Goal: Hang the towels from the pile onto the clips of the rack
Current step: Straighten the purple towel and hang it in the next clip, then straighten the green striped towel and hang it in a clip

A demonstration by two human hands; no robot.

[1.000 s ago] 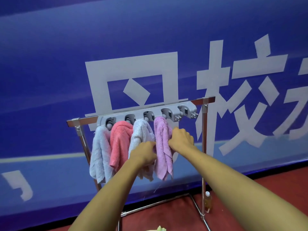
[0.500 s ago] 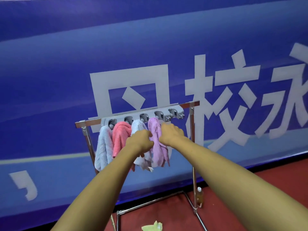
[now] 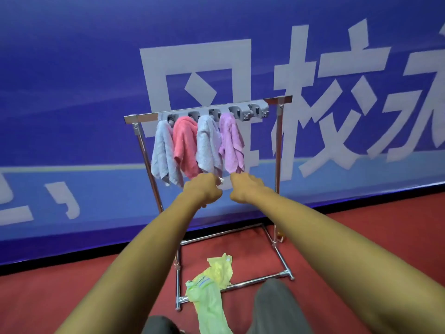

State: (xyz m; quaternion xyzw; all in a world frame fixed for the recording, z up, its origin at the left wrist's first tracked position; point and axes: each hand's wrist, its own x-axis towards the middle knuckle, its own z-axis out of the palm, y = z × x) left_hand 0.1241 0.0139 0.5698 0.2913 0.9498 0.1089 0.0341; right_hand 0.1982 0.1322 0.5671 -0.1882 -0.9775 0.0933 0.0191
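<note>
Against a blue banner wall (image 3: 72, 80) with large white characters, on red floor (image 3: 361, 225): one chrome rack (image 3: 278, 150), its top rail running left to right, parallel to the wall. Grey clip bar (image 3: 240, 109) on that rail. Four towels hang lengthwise downward, side by side: pale blue towel (image 3: 162, 153), coral towel (image 3: 185, 145), white towel (image 3: 208, 145), lilac towel (image 3: 231, 143). Yellow-green pile (image 3: 212, 285) lies across the rack's front base rail, stretched toward the person. Left hand (image 3: 203, 191) and right hand (image 3: 245, 189), just below the hems, knuckles toward the camera; grip cannot be told.
</note>
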